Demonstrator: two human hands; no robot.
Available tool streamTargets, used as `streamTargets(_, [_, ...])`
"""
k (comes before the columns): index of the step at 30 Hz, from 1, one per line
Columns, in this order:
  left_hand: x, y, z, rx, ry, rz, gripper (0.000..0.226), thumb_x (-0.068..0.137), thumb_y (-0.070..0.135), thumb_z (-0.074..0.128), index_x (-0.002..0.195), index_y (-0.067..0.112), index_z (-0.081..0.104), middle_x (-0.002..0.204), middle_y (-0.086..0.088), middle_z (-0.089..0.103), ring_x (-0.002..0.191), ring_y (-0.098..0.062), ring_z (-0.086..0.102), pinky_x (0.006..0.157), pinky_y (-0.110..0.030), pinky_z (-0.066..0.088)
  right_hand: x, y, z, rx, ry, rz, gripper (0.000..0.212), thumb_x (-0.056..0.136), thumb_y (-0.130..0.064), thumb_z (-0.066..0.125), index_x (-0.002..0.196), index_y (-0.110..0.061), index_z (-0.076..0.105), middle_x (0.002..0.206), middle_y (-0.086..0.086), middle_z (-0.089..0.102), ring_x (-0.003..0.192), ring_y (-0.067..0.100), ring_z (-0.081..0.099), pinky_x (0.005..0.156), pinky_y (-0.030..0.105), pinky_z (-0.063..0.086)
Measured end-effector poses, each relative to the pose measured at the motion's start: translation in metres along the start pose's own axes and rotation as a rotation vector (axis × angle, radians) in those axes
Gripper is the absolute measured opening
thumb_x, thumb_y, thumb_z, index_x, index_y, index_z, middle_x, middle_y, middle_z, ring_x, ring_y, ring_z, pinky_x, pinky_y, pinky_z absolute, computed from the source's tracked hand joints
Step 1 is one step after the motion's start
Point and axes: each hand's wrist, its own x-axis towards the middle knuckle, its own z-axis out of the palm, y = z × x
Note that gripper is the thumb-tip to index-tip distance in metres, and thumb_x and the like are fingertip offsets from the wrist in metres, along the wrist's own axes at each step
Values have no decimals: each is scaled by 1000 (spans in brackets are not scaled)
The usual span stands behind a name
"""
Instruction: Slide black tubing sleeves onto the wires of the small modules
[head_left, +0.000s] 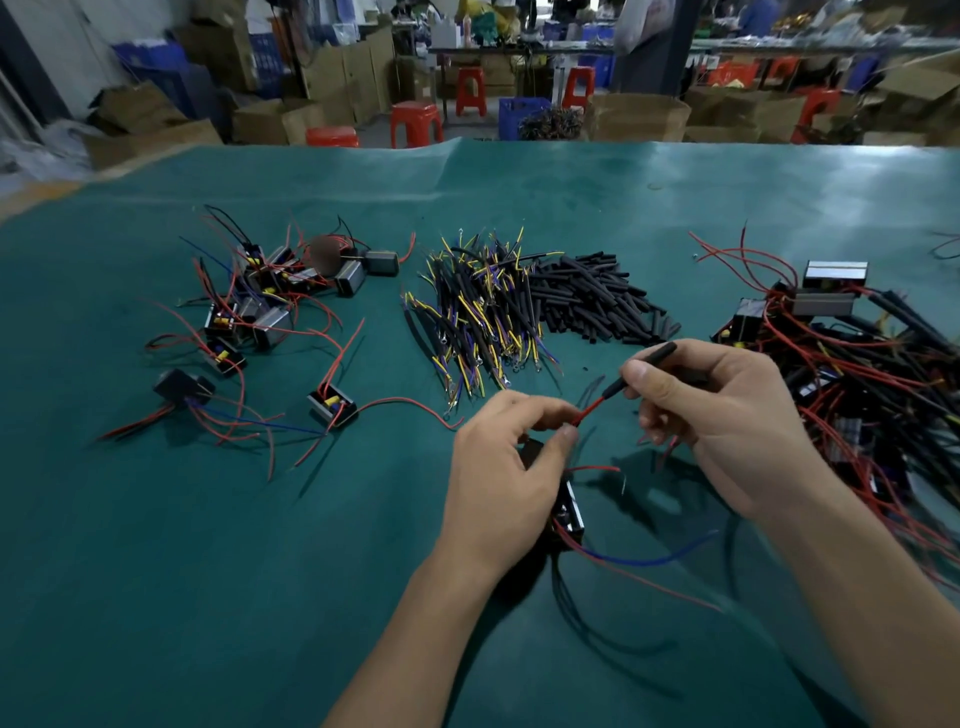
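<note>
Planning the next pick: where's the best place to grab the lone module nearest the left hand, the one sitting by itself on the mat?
Pinch the module across its black body from above; it sits clear of the pile, and its red wire trails right, so approach from the left.
</note>
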Motion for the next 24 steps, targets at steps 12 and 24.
streamTargets(12, [1,0,-2,-98,-13,-117,23,78,14,79,96,25,70,75,8,70,71,-13,67,71,-36,56,-8,15,17,-328,-108,-101,8,86,-12,80,79,-14,76,61,11,68,50,15,59,49,25,50])
streamTargets(24, [2,-3,3,-261,-24,-224,28,93,-1,66,95,26,75,81,5,76,68,-10,72,67,-20,56,1,5,-1,-229,13,-12,26,87,14,64,93,-10,74,85,10,77,70,21,73,60,27,55])
